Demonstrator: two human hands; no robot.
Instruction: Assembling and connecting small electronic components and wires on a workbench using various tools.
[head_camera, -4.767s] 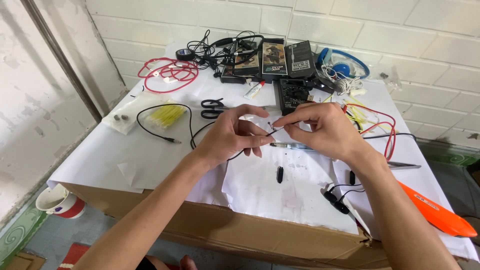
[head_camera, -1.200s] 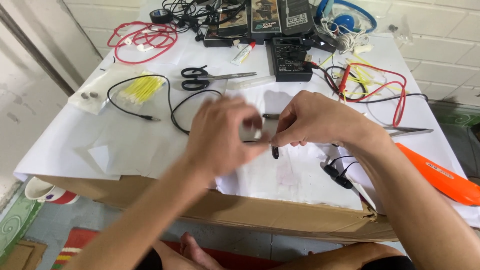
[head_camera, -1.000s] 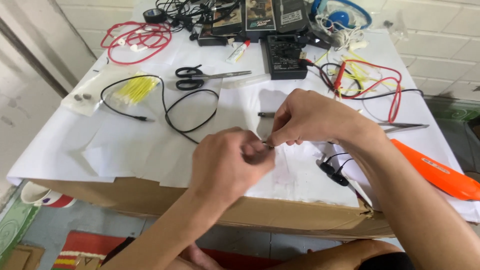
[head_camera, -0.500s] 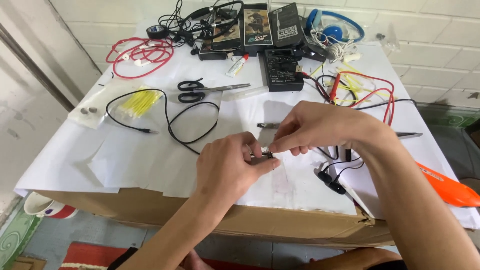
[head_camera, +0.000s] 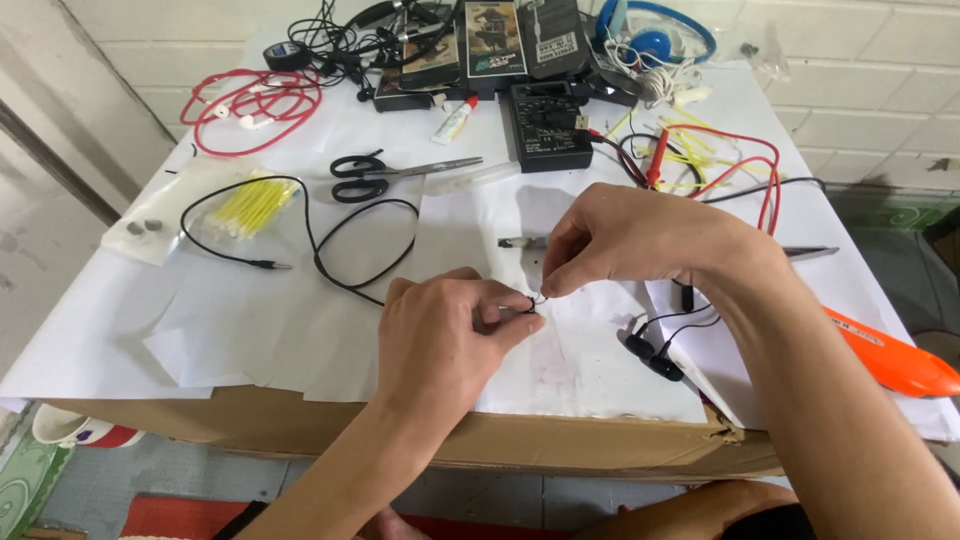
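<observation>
Both hands pinch a thin black wire over the paper-covered surface.

The left hand (head_camera: 440, 340) has its fingers (head_camera: 505, 318) clenched on the wire (head_camera: 345, 250) near its end, just above the white paper (head_camera: 560, 360). The right hand (head_camera: 630, 240) meets it from the other side, thumb and forefinger grasping the wire's tip where the two hands touch. The wire loops back over the surface (head_camera: 120, 320) to a small plug beside a bag of yellow sticks (head_camera: 250, 205). Scissors (head_camera: 385, 175) lie behind the loop, a black meter (head_camera: 548, 135) further back, black earbuds (head_camera: 655, 355) near the right wrist, and an orange tool (head_camera: 890, 355) lies at the right edge.
</observation>
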